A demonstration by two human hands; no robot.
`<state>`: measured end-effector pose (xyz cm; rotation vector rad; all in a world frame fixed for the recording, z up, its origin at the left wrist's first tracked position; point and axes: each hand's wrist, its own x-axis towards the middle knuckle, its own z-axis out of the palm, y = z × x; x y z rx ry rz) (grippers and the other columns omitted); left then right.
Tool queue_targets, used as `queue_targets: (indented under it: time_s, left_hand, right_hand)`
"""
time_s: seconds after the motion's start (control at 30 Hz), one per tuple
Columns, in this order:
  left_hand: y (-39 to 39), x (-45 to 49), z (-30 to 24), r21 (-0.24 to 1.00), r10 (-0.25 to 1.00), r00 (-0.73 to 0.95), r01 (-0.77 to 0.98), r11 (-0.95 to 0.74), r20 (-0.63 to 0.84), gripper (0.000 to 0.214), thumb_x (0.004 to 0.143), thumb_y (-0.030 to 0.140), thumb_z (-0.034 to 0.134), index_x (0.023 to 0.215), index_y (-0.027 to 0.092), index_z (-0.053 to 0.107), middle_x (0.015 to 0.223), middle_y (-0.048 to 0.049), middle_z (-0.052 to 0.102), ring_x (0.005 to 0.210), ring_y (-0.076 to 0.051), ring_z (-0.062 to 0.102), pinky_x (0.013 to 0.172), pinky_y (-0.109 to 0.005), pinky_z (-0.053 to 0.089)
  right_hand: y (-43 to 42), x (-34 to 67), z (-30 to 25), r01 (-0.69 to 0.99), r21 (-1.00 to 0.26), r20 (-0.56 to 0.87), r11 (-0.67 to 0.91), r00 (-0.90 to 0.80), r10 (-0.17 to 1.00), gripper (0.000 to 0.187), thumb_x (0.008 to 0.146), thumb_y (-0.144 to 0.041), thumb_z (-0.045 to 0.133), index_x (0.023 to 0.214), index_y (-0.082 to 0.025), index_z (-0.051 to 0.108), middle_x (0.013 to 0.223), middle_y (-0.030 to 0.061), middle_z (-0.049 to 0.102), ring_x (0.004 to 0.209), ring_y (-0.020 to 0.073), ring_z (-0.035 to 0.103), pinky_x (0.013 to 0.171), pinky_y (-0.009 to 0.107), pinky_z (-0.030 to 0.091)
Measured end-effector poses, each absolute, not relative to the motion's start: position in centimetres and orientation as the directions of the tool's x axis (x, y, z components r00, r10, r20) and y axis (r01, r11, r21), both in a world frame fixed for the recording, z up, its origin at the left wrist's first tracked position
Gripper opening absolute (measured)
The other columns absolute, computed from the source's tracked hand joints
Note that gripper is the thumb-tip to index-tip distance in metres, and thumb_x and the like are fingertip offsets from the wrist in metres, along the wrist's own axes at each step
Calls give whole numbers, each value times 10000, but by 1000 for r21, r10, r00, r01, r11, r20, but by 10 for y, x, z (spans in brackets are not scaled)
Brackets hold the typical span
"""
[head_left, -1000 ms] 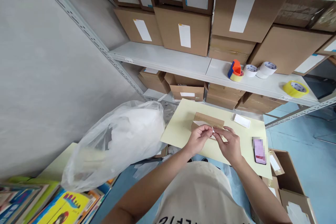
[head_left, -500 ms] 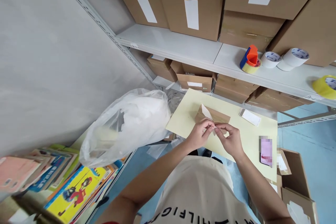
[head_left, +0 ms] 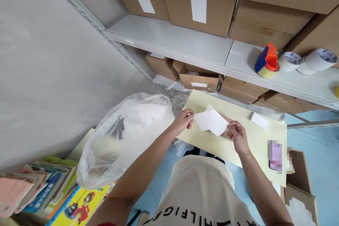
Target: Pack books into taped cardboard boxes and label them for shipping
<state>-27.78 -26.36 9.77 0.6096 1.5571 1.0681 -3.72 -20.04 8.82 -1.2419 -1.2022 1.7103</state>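
Both my hands hold a white label sheet (head_left: 211, 121) that is splitting into two layers over a small brown cardboard box (head_left: 225, 133). My left hand (head_left: 184, 120) pinches the left layer by its corner. My right hand (head_left: 236, 134) pinches the right layer at its lower corner. The box lies on a pale yellow board (head_left: 212, 144) and is mostly hidden behind the sheet.
A clear plastic bag of white paper scraps (head_left: 127, 134) sits left of the board. A stack of white labels (head_left: 259, 120) and a blurred phone (head_left: 275, 155) lie on the board. Tape dispenser (head_left: 267, 61) and tape rolls (head_left: 307, 60) stand on the shelf. Picture books (head_left: 60, 201) lie lower left.
My hands were pinched together over the box; now they have drawn apart, the left toward the bag, peeling the white sheet into two layers. The camera view has shifted closer.
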Motion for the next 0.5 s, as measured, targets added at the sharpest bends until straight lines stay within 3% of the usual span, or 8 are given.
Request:
queue_targets:
  time_s: [0.1, 0.23, 0.43, 0.5]
  left_hand:
    - [-254, -312, 88, 825, 721, -402, -240, 512, -565, 127, 729, 261, 585, 738, 203, 472, 462, 85, 499, 346, -73, 464, 371, -165, 330]
    - [-236, -355, 67, 852, 660, -560, -187, 489, -501, 115, 709, 243, 591, 733, 190, 491, 575, 30, 630, 477, -101, 611, 449, -175, 461]
    - [-159, -402, 41, 896, 794, -560, 190, 401, -237, 59, 781, 231, 571, 756, 181, 587, 657, -18, 695, 590, -156, 682, 628, -289, 581]
    - [-124, -412, 38, 910, 839, -532, 284, 302, -112, 117, 826, 234, 549, 843, 169, 644, 762, -53, 738, 733, -189, 723, 754, -330, 591]
  right_hand:
    - [-199, -40, 77, 12, -943, -326, -332, -215, 920, 327, 688, -482, 735, 704, -214, 547, 514, -85, 431, 415, 65, 340, 413, 224, 278]
    - [-202, -42, 70, 30, -957, -289, -289, -29, 957, 340, 731, -507, 714, 755, -215, 542, 502, -89, 434, 432, 77, 375, 424, 224, 298]
    - [-215, -52, 68, 81, -978, -185, -194, 100, 978, 386, 771, -571, 676, 774, -217, 524, 540, -77, 460, 445, 83, 409, 428, 228, 317]
    - [-222, -56, 68, 98, -978, -173, -184, 108, 979, 405, 772, -596, 668, 786, -216, 527, 527, -78, 456, 440, 89, 413, 426, 231, 321]
